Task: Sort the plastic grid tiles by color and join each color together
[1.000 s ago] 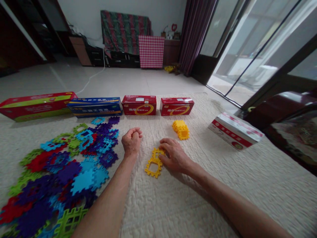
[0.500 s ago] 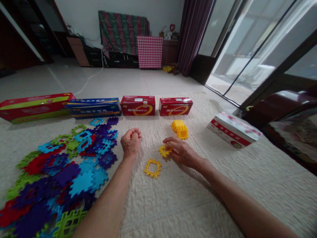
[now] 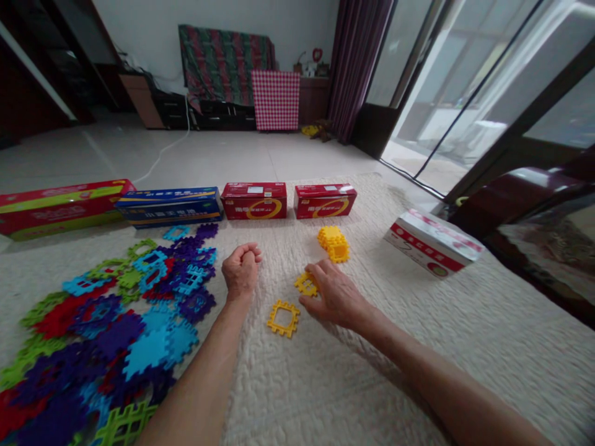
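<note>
My right hand (image 3: 337, 296) reaches over a yellow interlocking building piece (image 3: 304, 284) with a windowed middle. Thumb and fingers are apart, and the fingertips overlap the piece's right edge; whether they press on it I cannot tell. Closer to me lies a yellow square frame piece (image 3: 283, 319), flat on the mat. Just beyond the right hand is a stack of yellow pieces (image 3: 333, 243). My left hand (image 3: 242, 271) rests as a closed fist, with nothing showing in it. To its left spreads a pile of purple, blue, red and green pieces (image 3: 151, 344).
A red-and-green box (image 3: 65, 207), a blue box (image 3: 170, 207) and two red boxes (image 3: 255, 201) line the far side of the quilted mat (image 3: 418, 359). At the right stands a white-and-red box (image 3: 432, 244). Beyond the mat is tiled floor.
My right hand's thumb has moved away from its fingers, and the windowed yellow piece now lies more exposed. My left fist keeps its shape. The whole view has shifted slightly.
</note>
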A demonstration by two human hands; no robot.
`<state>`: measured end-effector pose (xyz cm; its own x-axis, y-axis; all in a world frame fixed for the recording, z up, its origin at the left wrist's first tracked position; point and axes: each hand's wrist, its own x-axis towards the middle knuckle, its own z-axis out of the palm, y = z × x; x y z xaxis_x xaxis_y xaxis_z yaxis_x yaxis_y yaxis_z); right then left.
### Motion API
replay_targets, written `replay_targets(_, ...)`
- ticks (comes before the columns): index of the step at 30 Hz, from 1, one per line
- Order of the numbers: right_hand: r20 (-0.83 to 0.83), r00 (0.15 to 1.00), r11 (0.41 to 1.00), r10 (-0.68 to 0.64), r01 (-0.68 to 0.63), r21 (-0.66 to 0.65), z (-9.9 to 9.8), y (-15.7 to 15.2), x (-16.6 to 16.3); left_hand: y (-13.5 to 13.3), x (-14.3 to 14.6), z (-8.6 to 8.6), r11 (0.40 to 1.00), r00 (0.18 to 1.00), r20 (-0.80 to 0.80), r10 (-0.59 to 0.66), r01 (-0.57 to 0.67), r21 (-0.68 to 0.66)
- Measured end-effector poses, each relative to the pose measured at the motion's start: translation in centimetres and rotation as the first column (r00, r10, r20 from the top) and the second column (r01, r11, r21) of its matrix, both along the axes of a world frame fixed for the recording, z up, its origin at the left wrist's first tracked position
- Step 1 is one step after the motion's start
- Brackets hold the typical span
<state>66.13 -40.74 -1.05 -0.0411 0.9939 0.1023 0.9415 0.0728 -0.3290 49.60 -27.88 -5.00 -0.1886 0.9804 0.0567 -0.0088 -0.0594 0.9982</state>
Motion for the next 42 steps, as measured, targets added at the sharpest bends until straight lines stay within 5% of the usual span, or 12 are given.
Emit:
replay_targets(4,-0.043,0.996,0.996,0.078,-0.076,0.041,0.0,0.1,0.5,0.0,0.0,-0.1,1.000,1.000,0.008,0.000,0.000,-0.004)
replay_targets(8,-0.043,0.987,0.941,0.152,-0.131,0.311,-0.4,0.4,3.6,0.1,-0.2,-0.4,1.000,1.000,-0.007,-0.008,0.008,0.006)
replay_targets(12,-0.017,0.997,0.875,0.072,-0.056,0.481,-1.6,0.8,7.6,0.1,-0.2,-0.3,1.000,1.000,-0.011,-0.005,0.005,0.006)
replay_targets(27,0.058,0.995,0.885,0.082,-0.099,0.455,-2.9,1.2,9.5,0.0,-0.1,-0.2,1.000,1.000,0.001,-0.006,0.006,-0.007)
replay_targets(37,-0.047,0.998,0.863,0.051,-0.020,0.505,-2.2,0.5,8.1,0.0,-0.1,-0.2,1.000,1.000,0.017,0.002,-0.002,-0.004)
replay_targets(42,-0.184,0.948,0.887,0.259,-0.158,0.433,-1.5,-0.3,4.2,0.2,-0.1,-0.3,1.000,0.999,0.044,0.019,-0.020,0.011)
